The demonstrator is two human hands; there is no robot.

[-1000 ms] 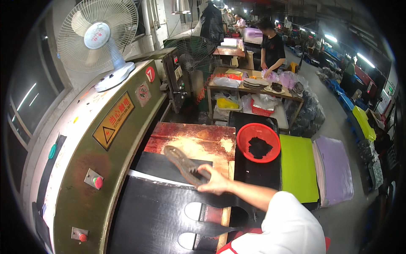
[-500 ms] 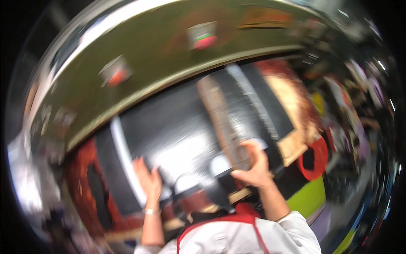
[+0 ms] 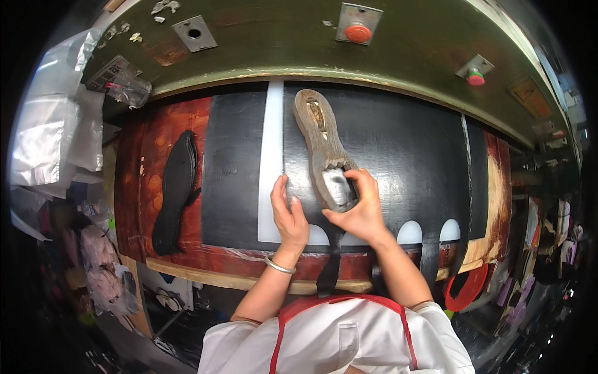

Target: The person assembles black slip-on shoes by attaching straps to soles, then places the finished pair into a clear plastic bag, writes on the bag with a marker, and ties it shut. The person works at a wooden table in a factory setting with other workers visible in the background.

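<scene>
A sole-shaped cutting die (image 3: 314, 140), worn brown-grey with openings in it, lies on a large black sheet (image 3: 405, 149). My right hand (image 3: 364, 209) curves around the die's near end, thumb on the near left side and fingers on the right. To the left of the die, my left hand (image 3: 289, 218) is open, fingers stretched over the edge of a white strip (image 3: 271, 137) and touching nothing I can make out. Rounded cut-outs run along the sheet's near edge, with black strips hanging between them.
A stack of black sole-shaped pieces (image 3: 176, 187) lies on the reddish board (image 3: 202, 118) at left. Behind the sheet stands a green machine beam (image 3: 261, 59) with red push buttons (image 3: 357, 33). Clear plastic bags (image 3: 56, 137) hang at far left; a red ring-shaped item (image 3: 466, 288) is low right.
The view has turned and sharpened, bringing the left side of the bench into sight. My left hand is closer to the die; my right hand still holds its near end.
</scene>
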